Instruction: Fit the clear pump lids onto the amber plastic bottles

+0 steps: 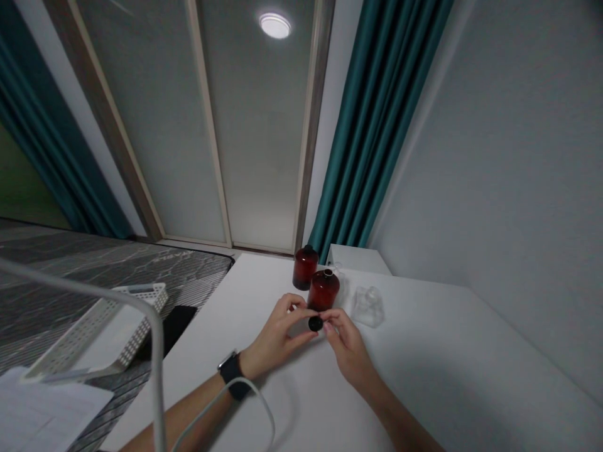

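Note:
My left hand and my right hand meet over the white table, fingers pinched together on a small black cap. Just behind the cap stands a dark red bottle with an open neck. A second dark red bottle, capped, stands a little farther back and to the left. A black watch is on my left wrist.
A clear glass bottle stands right of the red ones. A white perforated tray and papers lie on the grey bed at left. A white cable and white tube cross the foreground. Teal curtains hang behind.

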Tool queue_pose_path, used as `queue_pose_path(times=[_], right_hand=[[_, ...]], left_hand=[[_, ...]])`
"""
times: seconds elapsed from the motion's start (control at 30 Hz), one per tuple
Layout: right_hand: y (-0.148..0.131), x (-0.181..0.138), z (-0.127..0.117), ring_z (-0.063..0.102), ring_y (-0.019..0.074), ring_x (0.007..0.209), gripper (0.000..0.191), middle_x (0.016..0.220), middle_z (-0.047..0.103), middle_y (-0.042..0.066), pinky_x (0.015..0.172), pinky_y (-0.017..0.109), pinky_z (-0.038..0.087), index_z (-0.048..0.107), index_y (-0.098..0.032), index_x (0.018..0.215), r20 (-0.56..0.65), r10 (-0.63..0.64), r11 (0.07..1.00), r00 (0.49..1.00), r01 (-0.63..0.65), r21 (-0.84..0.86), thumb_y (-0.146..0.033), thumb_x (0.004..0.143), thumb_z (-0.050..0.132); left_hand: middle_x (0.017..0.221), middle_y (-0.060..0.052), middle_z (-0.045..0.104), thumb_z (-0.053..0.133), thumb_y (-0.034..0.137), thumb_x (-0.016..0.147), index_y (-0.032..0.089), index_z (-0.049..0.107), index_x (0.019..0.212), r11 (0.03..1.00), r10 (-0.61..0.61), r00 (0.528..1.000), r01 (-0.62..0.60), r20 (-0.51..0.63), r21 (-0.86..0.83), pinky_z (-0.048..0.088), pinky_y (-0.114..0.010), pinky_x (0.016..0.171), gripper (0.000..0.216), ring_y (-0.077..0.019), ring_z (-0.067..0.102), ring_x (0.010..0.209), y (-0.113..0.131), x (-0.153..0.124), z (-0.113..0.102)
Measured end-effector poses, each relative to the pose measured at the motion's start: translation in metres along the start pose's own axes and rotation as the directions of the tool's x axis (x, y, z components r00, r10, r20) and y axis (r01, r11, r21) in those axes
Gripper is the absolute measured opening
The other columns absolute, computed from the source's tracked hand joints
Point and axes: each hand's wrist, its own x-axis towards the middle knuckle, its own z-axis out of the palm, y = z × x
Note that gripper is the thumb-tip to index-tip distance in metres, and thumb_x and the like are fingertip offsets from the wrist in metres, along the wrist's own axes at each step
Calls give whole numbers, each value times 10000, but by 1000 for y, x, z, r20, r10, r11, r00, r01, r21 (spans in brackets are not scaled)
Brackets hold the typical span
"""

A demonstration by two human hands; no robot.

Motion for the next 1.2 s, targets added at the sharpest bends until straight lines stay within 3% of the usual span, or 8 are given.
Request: queue_pose_path(times=[0.3,0.5,0.63,0.87,1.2], right_hand=[[-3,0,0,634,201,938,221,974,639,49,837,320,512,522,-235,1053,50,55,974,997,-64,218,-388,903,577],[3,7,-10,600,180,847,440,898,580,15,821,330,499,447,-227,1325,-113,45,978,993,-20,209,-330,907,536],[11,13,-18,543,153,673,515,784,542,-23,676,304,475,431,-206,1388,-208,112,973,972,-65,222,-308,891,523],[19,19,-13,401,119,522,810,702,513,-61,468,243,304,189,-195,1555,-11,314,902,949,-295,316,-285,822,522],[26,18,-16,427,112,534,830,689,527,-57,457,227,279,182,-196,1560,43,299,911,953,-298,285,-251,808,527]], left_hand=[[1103,-74,529,634,248,922,267,614,1209,998,-7,1000,7,11,-55,481,-394,933,288,-231,533,1062,-4,-1,6],[1185,-95,547,600,176,889,251,515,1312,997,-71,997,71,1,-24,470,-436,992,438,-248,540,1110,-5,2,5],[1265,-116,526,541,156,893,231,507,1326,991,-133,991,133,-24,-18,459,-471,1035,440,-256,541,1153,-12,5,5],[1429,-125,395,572,165,875,254,368,1471,988,-157,987,157,-17,0,323,-539,1178,637,-293,407,1359,-30,7,11],[1546,-128,286,584,144,874,274,282,1525,994,-104,993,102,56,37,255,-575,1203,730,-326,282,1451,-30,6,9]])
